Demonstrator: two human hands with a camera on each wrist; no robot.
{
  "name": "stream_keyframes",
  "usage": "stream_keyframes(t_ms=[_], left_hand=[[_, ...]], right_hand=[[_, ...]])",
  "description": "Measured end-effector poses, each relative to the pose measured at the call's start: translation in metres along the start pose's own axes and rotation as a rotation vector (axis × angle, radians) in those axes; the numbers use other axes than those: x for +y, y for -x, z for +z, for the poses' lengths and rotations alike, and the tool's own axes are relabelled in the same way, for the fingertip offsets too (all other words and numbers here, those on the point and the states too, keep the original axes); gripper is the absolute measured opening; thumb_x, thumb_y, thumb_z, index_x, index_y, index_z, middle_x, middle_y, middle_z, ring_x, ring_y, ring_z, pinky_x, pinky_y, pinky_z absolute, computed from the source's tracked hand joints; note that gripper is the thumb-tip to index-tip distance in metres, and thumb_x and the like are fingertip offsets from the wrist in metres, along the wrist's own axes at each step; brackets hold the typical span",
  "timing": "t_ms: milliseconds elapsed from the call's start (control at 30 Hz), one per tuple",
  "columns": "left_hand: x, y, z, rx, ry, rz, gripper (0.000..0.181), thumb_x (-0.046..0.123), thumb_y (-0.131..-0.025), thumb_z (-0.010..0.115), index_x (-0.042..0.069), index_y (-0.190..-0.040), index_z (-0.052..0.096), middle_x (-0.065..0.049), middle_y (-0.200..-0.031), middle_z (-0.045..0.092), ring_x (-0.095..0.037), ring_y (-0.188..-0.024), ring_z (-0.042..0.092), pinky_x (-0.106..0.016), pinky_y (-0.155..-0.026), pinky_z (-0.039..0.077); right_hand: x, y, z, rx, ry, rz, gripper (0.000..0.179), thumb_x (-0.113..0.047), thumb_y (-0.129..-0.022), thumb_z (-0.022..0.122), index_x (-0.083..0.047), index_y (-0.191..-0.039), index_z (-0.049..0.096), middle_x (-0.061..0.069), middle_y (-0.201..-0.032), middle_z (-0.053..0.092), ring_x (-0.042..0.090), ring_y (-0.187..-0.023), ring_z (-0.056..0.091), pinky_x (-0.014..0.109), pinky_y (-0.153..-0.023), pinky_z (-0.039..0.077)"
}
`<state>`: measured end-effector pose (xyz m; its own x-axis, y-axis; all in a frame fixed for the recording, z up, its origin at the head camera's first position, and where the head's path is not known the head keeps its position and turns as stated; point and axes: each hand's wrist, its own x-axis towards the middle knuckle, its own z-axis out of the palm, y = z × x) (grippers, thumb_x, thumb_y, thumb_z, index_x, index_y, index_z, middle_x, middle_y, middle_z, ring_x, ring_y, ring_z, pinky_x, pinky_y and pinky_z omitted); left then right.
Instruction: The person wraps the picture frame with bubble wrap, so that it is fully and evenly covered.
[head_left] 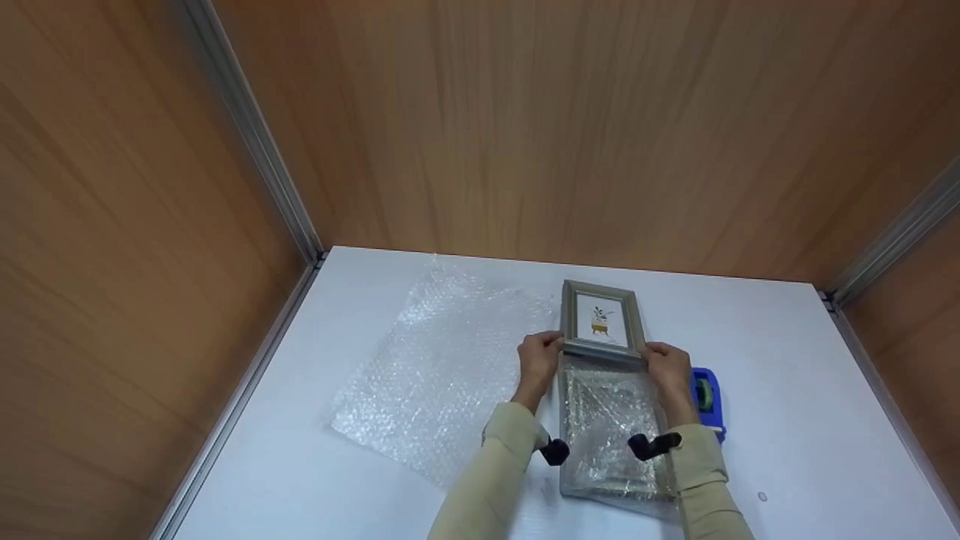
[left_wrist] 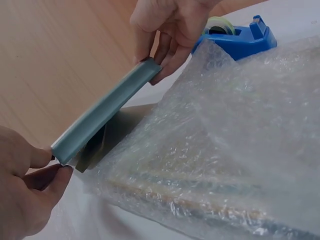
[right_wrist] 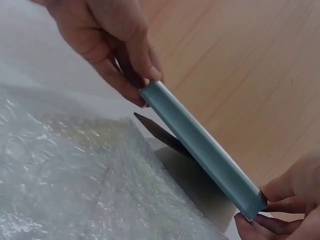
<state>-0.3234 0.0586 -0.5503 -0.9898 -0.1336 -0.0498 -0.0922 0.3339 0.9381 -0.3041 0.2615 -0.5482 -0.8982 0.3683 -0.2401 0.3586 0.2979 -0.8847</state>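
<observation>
A grey-beige picture frame [head_left: 601, 348] with a small plant picture on white is held between the two hands, its near edge raised. My left hand [head_left: 538, 361] pinches the near left corner between thumb and fingers. At the near right corner, my right hand [head_left: 670, 373] pinches it the same way. In the right wrist view a dark, thin flap, like a stand [right_wrist: 159, 132], sticks out from the frame's back. Just below the held frame, a bundle wrapped in bubble wrap [head_left: 611, 427] lies on the table, with a frame's outline showing through.
A large flat sheet of bubble wrap [head_left: 450, 367] lies on the white table [head_left: 285, 450] to the left. Beside the right forearm stands a blue tape dispenser [head_left: 712, 420] with a green roll. Wood-grain panels [head_left: 525, 135] enclose the table at the back and sides.
</observation>
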Motion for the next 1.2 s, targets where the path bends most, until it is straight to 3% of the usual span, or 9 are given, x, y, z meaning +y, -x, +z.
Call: stream_keyframes(t_ms=[233,533,800,1200], left_hand=[[0.002,0.001,-0.002,-0.011,0.042,-0.015,0.017,0.012,-0.088,0.061,0.007,-0.100,0.072,-0.003,-0.096,0.070,-0.013,-0.091,0.064,-0.025,-0.077,0.052],[0.001,0.006,-0.009,0.020,0.090,0.004,0.015,0.011,-0.086,0.064,0.006,-0.097,0.072,-0.002,-0.092,0.070,-0.010,-0.085,0.063,-0.023,-0.072,0.052],[0.000,0.010,-0.020,0.048,0.176,0.012,0.014,0.011,-0.085,0.065,0.004,-0.096,0.071,0.000,-0.087,0.069,-0.007,-0.078,0.061,-0.021,-0.068,0.050],[-0.011,0.018,-0.043,-0.010,0.241,-0.071,0.028,0.009,-0.087,0.062,0.004,-0.114,0.062,-0.004,-0.103,0.066,-0.011,-0.092,0.062,-0.023,-0.079,0.051]], right_hand=[[0.001,0.004,-0.001,0.015,-0.015,0.018,0.039,-0.021,-0.094,0.050,0.001,-0.125,0.053,0.022,-0.122,0.055,0.028,-0.109,0.053,0.036,-0.087,0.045],[-0.007,0.007,0.003,0.058,-0.046,-0.031,0.034,-0.017,-0.093,0.052,0.002,-0.121,0.057,0.021,-0.118,0.059,0.027,-0.105,0.056,0.033,-0.086,0.047],[-0.012,0.016,0.011,0.020,-0.209,-0.063,0.035,-0.012,-0.094,0.050,0.004,-0.125,0.053,0.024,-0.123,0.054,0.029,-0.110,0.055,0.033,-0.091,0.048],[-0.022,0.024,0.028,-0.027,-0.174,-0.100,0.033,-0.012,-0.094,0.051,0.002,-0.123,0.056,0.021,-0.120,0.057,0.028,-0.108,0.057,0.034,-0.091,0.048]])
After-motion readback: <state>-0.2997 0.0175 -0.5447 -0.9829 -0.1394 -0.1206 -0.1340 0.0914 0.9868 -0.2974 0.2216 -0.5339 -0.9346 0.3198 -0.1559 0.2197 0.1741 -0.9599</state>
